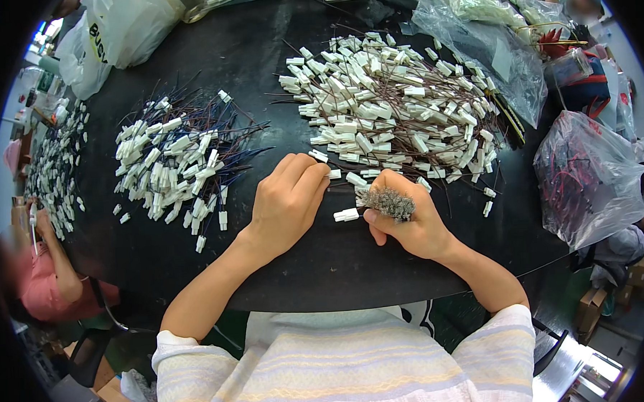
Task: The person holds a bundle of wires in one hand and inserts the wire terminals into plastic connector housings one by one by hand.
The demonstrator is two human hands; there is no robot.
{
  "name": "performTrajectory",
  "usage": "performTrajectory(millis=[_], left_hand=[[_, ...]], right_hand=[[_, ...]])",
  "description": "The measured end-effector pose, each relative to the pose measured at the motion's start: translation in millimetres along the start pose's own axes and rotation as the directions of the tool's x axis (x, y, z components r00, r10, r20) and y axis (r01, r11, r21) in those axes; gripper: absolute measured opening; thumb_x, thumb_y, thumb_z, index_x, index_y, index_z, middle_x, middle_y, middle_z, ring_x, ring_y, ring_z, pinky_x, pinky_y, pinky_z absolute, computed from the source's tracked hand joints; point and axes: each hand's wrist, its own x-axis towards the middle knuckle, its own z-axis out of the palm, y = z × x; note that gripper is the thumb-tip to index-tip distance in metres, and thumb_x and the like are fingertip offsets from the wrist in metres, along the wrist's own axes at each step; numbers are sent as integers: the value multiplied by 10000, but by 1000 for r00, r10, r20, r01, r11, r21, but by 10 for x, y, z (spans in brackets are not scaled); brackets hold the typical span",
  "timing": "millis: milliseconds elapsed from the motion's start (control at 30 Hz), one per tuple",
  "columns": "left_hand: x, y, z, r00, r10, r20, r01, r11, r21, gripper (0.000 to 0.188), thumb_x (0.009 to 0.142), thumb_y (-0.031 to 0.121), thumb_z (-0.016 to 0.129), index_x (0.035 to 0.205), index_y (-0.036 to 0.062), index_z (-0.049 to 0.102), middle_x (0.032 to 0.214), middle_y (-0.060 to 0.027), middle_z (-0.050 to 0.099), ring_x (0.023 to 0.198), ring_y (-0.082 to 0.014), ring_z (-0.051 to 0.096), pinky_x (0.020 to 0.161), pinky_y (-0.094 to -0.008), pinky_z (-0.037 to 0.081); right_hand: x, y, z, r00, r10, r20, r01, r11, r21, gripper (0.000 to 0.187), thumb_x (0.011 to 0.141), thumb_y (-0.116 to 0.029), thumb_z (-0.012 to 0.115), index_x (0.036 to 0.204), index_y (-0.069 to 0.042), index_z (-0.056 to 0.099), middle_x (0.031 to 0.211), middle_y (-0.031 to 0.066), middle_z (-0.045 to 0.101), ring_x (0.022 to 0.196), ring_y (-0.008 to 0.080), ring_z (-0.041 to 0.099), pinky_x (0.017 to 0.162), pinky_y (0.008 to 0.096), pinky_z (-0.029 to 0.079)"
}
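White connectors, heaped on the black table just beyond the right hand closed around a grey bristly bundle and the left hand bent toward one connector (gripped or not, impossible to say).

1. Upper left of the frame: bold, dark capital letters run slantwise down a crumpled white plastic bag.
2. Lower centre: curved black marks beside the shirt; whether they are lettering cannot be told.

Grey bristly bundle, compact; white connector just left, set crosswise; white connector heap beyond, loosely jumbled.
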Motion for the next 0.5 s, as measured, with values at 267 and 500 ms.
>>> performTrajectory(millis=[267, 500], left_hand=[[-20, 129, -137, 787, -519, 333, 617, 681, -395, 120, 751, -28, 639, 854, -23, 577, 805, -40, 593, 638, -52, 522, 541, -195, 400], [-29, 162, -207, 769, -505, 393, 608, 384, -695, 72, 796, -52, 588, 868, -55, 587, 802, -64, 596, 727, -64, 554, 644, -172, 458]], right_hand=[[11, -133, 5, 975, 168, -149, -151, 981, 122, 59, 744, -6, 630, 735, -12, 572, 583, 39, 599, 522, 66, 545, 497, 204, 408], [20, -149, -17, 964, 223, -145, -209, 973, 101, 43, 744, 0, 626, 757, -12, 587, 582, 34, 604, 529, 60, 548, 502, 201, 409]])
